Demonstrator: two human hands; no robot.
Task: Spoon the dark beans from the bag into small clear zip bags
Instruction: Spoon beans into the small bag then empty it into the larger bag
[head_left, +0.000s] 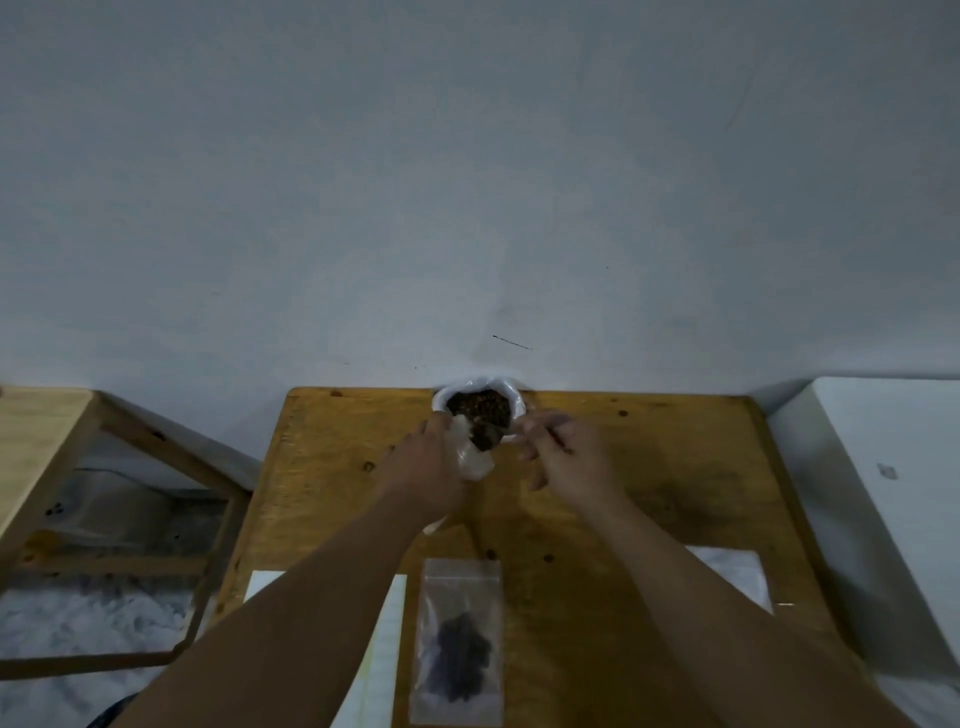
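Nearest, a filled zip bag (457, 642) is lying flat on the wooden table (649, 499), bottom edge cut off. Farther out, left hand (434, 475) is gripping a small clear bag (475, 460), mouth partly hidden. Right hand (563, 454) is pinching a blurred spoon (491, 437) beside the open bag of beans (479, 406) at the wall.

Dim, flat light; soft, slightly blurred picture with wide-angle bending at edges.
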